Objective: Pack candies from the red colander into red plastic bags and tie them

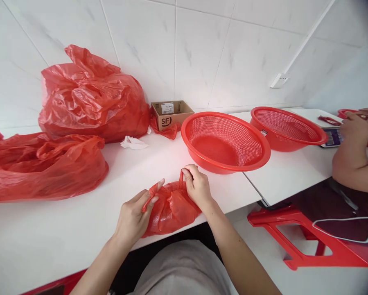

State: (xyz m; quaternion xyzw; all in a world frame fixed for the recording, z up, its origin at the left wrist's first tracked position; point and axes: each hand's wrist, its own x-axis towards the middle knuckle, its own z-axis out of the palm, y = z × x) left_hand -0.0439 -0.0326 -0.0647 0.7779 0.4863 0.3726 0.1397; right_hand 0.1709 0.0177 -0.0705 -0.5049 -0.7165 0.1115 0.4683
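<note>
Above the near basket (219, 149), the air is open up to the tiled wall (196, 49). Left of it, bare tabletop (119, 166) lies between the long red bag (45, 168) and the small bag (173, 209); farther back, the tall red bag (94, 102) blocks passage. The box (170, 119) crowds its back-left rim, the second basket (290, 131) its right. Front-right of it, a bare stretch reaches the table edge.

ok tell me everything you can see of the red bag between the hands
The red plastic bag is small, thin, glossy and wrinkled, slightly see-through, and bulges low and rounded; its contents cannot be made out. It rests at the near edge of the white table. The left hand grips one gathered end, and the right hand pinches a narrow strip of it pulled upward.
</note>
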